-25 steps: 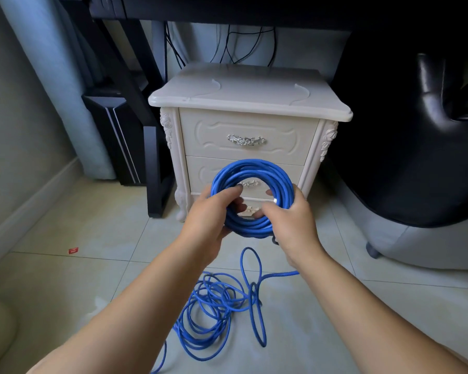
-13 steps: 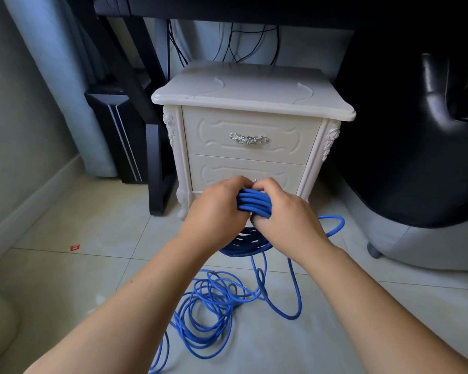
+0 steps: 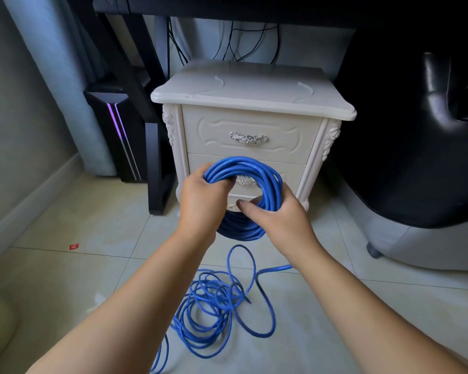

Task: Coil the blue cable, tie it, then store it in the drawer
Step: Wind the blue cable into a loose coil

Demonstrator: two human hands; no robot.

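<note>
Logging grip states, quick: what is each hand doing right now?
The left hand: closed, gripping the upper left of the blue cable coil.
The right hand: closed, gripping the same coil at its lower right.

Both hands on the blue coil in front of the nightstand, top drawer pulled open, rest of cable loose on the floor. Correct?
Not quite: the top drawer is closed, flush with the nightstand front, per the head view. Left hand and right hand do hold the blue coil in front of it, and loose cable lies on the floor.
</note>
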